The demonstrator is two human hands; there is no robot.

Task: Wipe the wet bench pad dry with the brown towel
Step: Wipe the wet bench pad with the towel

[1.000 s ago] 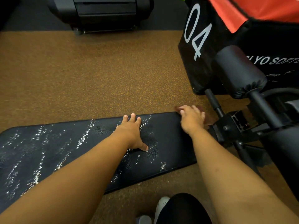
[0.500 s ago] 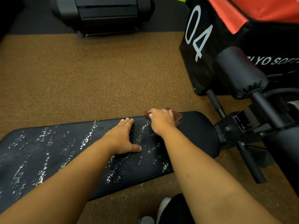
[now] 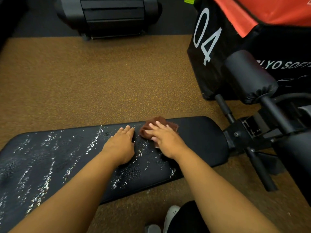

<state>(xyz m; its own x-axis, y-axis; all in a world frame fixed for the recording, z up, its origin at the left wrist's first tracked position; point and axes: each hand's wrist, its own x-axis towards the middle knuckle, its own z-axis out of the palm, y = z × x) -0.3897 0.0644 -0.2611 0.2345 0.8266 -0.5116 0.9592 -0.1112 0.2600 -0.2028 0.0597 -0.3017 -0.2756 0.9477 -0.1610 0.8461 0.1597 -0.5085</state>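
- Across the near half of the scene lies the black bench pad (image 3: 193,140), running left to right over the speckled brown floor (image 3: 101,81).
- Toward the pad's far edge, right of its middle, sits the brown towel (image 3: 151,126), bunched and flat on the vinyl.
- The right hand (image 3: 165,138) presses down on the towel, palm flat and fingers spread over the cloth — not curled around it.
- The left hand (image 3: 122,145) rests just beside it on the left, open, palm down on the bare pad, its fingertips near the towel's left edge but apart from it.
- White water droplets (image 3: 94,143) streak the pad from the hands leftward to its far left end; the rounded right end beyond the towel looks dark and dry.
- At the right, a black metal frame (image 3: 249,132) joins the pad's end, with a padded roller (image 3: 249,78) above it.
- Behind that stands a black box marked "04" (image 3: 207,36) with an orange top.
- Far across the floor sits a dark machine base (image 3: 109,15).
- At the near edge, a white shoe (image 3: 171,216) shows — beside it, a black-clad knee.
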